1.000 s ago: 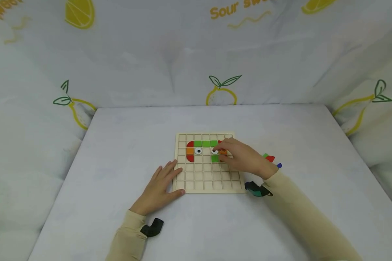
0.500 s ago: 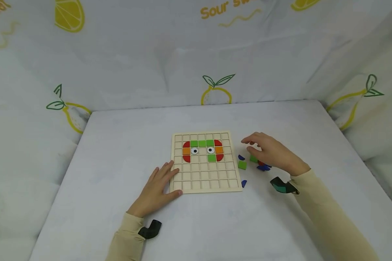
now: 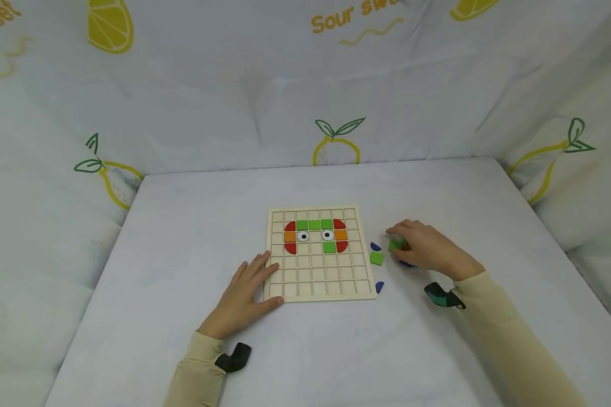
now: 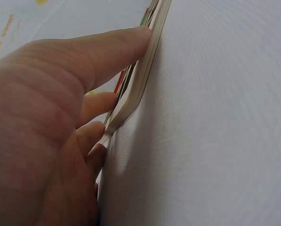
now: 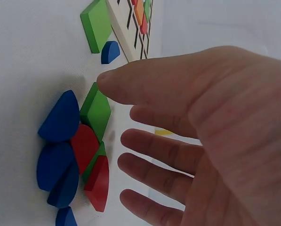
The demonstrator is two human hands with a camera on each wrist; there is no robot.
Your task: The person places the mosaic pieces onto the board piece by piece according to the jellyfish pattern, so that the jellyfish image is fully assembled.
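A square wooden grid board (image 3: 305, 275) lies mid-table in the head view, with red, orange and green pieces and two eye discs (image 3: 302, 236) set in its upper cells. My left hand (image 3: 242, 301) rests on its left edge, fingers spread; the left wrist view shows the thumb (image 4: 121, 44) along the rim. Right of the board, my right hand (image 3: 430, 249) hovers over a small pile of loose pieces. In the right wrist view its fingers are apart with nothing between them. The thumb is close to a green square tile (image 5: 97, 110); whether they touch, I cannot tell.
The pile also has red pieces (image 5: 98, 183) and blue rounded pieces (image 5: 60, 117). Between pile and board lie a green tile (image 3: 377, 258) and a blue half-round piece (image 3: 375, 246). Another blue piece (image 3: 379, 287) is near the board's lower right corner. A patterned cloth hangs behind.
My right hand has left the eye disc on the board, moved right, and come down over the loose pieces. The left hand has stayed on the board's edge. The head view has shifted slightly.
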